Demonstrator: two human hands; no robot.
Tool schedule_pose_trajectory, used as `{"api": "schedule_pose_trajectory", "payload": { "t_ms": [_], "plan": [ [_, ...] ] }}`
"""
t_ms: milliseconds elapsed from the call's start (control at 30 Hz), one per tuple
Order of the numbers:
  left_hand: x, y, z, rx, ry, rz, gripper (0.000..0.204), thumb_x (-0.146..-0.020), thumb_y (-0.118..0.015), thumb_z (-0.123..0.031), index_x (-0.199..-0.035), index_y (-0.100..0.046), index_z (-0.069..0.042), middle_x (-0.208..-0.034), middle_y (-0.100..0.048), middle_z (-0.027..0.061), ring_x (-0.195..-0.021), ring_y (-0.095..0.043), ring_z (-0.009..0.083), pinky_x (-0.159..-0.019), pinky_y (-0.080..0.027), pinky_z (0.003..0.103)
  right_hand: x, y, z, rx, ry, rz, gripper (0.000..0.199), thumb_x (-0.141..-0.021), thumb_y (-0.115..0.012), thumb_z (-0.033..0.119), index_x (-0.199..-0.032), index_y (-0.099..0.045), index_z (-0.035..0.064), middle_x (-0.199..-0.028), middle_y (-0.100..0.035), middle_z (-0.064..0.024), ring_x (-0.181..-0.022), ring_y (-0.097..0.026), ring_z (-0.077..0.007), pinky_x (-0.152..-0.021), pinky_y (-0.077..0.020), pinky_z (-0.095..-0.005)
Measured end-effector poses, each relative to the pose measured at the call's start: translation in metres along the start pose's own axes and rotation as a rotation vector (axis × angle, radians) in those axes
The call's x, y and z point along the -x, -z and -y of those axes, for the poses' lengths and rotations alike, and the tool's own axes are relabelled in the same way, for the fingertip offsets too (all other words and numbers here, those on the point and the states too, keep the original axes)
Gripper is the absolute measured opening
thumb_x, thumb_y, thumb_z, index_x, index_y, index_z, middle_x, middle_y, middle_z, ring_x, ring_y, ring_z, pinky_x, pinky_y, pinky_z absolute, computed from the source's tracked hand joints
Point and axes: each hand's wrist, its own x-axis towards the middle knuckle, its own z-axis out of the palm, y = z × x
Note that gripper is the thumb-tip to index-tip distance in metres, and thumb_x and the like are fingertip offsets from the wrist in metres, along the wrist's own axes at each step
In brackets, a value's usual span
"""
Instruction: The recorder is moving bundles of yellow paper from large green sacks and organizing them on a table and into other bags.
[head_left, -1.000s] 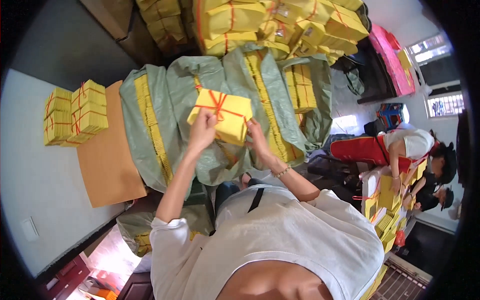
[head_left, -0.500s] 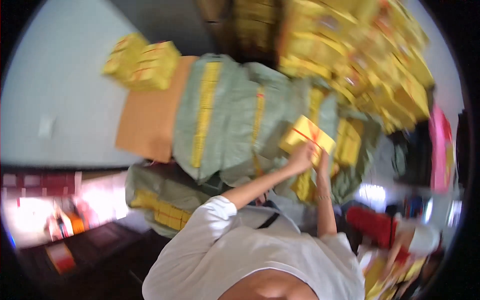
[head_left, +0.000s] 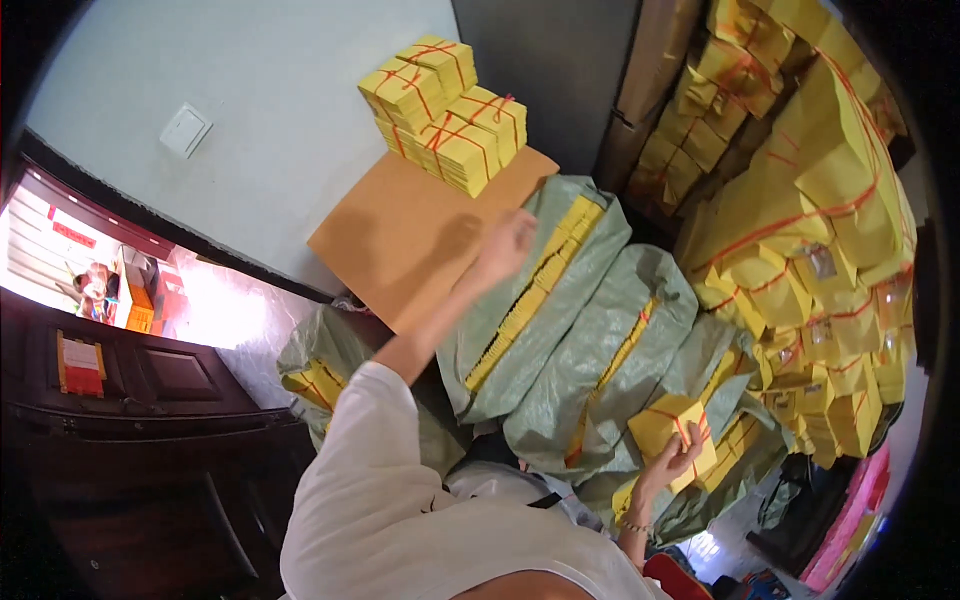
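Observation:
My right hand (head_left: pixel 672 464) holds a yellow paper bundle (head_left: pixel 660 424) tied crosswise with red string, its fingers against the near side. The bundle is above the right-hand sacks. My left arm reaches forward, and my left hand (head_left: pixel 508 245) hovers over the right edge of a tan board (head_left: pixel 400 250). Motion blur smears its fingers, and I see nothing in them. At the board's far end stand several similar yellow bundles (head_left: pixel 465 145), stacked and tied in red. Beside the board lies a green woven sack (head_left: pixel 550 235), split open along a strip of yellow paper.
More split green sacks (head_left: pixel 625 345) lie side by side to the right. A tall heap of yellow packs (head_left: pixel 820 260) rises at the far right. On the left are a white wall with a switch (head_left: pixel 185 130) and a dark wooden door (head_left: pixel 150 470).
My left hand has let go of the bundle and moved forward and left to the board. My right hand keeps the bundle. The view has turned left.

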Motion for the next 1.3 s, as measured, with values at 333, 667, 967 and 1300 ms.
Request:
{"api": "schedule_pose_trajectory", "payload": {
  "t_ms": [333, 667, 967, 1300],
  "plan": [
    [-0.202, 0.207, 0.157, -0.596, 0.269, -0.372, 0.035, -0.089, -0.058, -0.022, -0.118, -0.056, -0.002, -0.114, -0.056, 0.0226, -0.103, -0.056, 0.0363, -0.088, -0.045, 0.044, 0.043, -0.09, 0.027, -0.285, -0.281, 0.401, 0.021, -0.088, -0.051, 0.0, -0.107, -0.056, 0.0034, -0.116, -0.05, -0.0062, -0.104, -0.048, -0.0142, -0.085, -0.0404, -0.0265],
    [-0.28, 0.236, 0.22, -0.644, 0.49, -0.295, 0.042, -0.091, -0.053, -0.033, -0.12, -0.054, -0.002, -0.12, -0.049, 0.03, -0.11, -0.053, 0.0435, -0.092, -0.046, 0.047, 0.035, -0.107, 0.034, -0.22, -0.395, 0.353, 0.017, -0.089, -0.051, 0.002, -0.106, -0.056, 0.0013, -0.107, -0.054, -0.0043, -0.092, -0.048, -0.011, -0.082, -0.0394, -0.0249],
    [-0.285, 0.224, 0.213, -0.684, 0.484, -0.34, 0.045, -0.091, -0.054, -0.034, -0.12, -0.052, 0.001, -0.123, -0.048, 0.0271, -0.11, -0.054, 0.0419, -0.091, -0.046, 0.048, 0.047, -0.105, 0.033, -0.222, -0.502, 0.362, 0.015, -0.091, -0.052, 0.005, -0.104, -0.057, 0.0008, -0.103, -0.057, -0.0046, -0.087, -0.048, -0.0091, -0.077, -0.0391, -0.0241],
    [-0.308, 0.24, 0.262, -0.803, 0.463, -0.119, 0.045, -0.092, -0.049, -0.041, -0.107, -0.061, 0.0, -0.109, -0.059, 0.0257, -0.107, -0.055, 0.0423, -0.091, -0.045, 0.049, 0.046, -0.106, 0.032, -0.24, -0.495, 0.396, 0.015, -0.091, -0.054, 0.005, -0.105, -0.057, 0.0014, -0.102, -0.056, -0.0035, -0.085, -0.049, -0.0088, -0.074, -0.0406, -0.0236]
  ]
}}
